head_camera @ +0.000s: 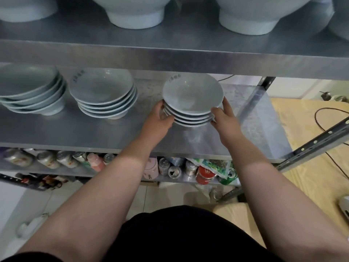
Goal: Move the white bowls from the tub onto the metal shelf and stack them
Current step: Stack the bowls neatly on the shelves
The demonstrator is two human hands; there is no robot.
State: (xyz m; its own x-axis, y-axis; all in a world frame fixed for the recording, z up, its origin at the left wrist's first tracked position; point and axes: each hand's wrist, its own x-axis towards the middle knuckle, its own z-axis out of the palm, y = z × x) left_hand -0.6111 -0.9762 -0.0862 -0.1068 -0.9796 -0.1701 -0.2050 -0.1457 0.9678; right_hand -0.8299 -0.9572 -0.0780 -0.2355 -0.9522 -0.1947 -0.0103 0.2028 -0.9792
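Note:
A stack of several white bowls (192, 95) is held over the right part of the metal shelf (94, 129). My left hand (160, 120) grips the stack's left side and my right hand (224, 120) grips its right side. I cannot tell whether the stack's foot touches the shelf. Two more stacks of white bowls stand on the same shelf: one in the middle (103, 95) and one at the far left (32, 91). The tub is out of view.
The shelf above (170, 53) carries large upturned white bowls (136, 14). The shelf below holds cans and bottles (170, 169). A slotted metal upright (313, 142) runs along the right, beside a wooden table (311, 120) with a dark cable.

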